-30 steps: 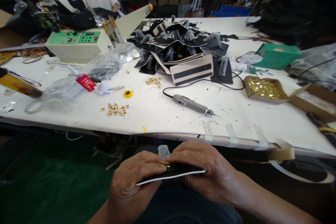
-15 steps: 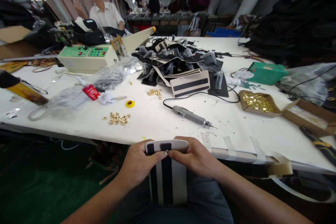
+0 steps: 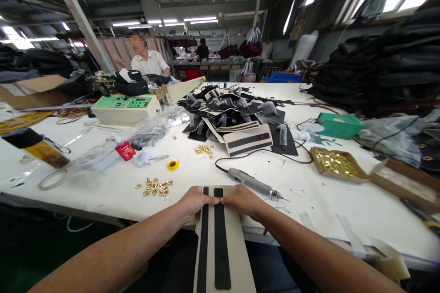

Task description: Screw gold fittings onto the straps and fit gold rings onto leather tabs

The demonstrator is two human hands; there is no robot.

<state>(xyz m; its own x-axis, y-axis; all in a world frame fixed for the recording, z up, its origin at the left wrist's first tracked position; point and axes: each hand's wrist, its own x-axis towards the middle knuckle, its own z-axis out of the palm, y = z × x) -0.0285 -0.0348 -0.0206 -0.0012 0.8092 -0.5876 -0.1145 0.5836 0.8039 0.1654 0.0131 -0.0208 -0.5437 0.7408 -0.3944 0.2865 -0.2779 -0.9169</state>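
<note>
A beige panel with two black strips (image 3: pixel 235 247) is held between my two hands at the table's near edge. My left hand (image 3: pixel 194 201) grips its far left edge, thumb pressed on the wider strip. From the other side my right hand (image 3: pixel 244 200) grips it, its thumb meeting the left one at the strip's far end. Whatever lies under the thumbs is too small to make out. Just beyond my right hand lies a grey electric screwdriver (image 3: pixel 252 183) with its cable. Small gold rings (image 3: pixel 157 187) lie in a loose heap beyond my left forearm.
Similar panels (image 3: pixel 247 139) are piled mid-table. A cardboard tray of gold pieces (image 3: pixel 338 165) and a green box (image 3: pixel 338 125) stand right. At left are a green-topped machine (image 3: pixel 125 110), a red glue bottle (image 3: pixel 125 150) and yellow tape (image 3: pixel 172 165). A person (image 3: pixel 149 62) sits across the table.
My hands have moved the panel forward to the table edge, and more of its length now shows. The camera view has tilted upward. My grip stays at the panel's far end.
</note>
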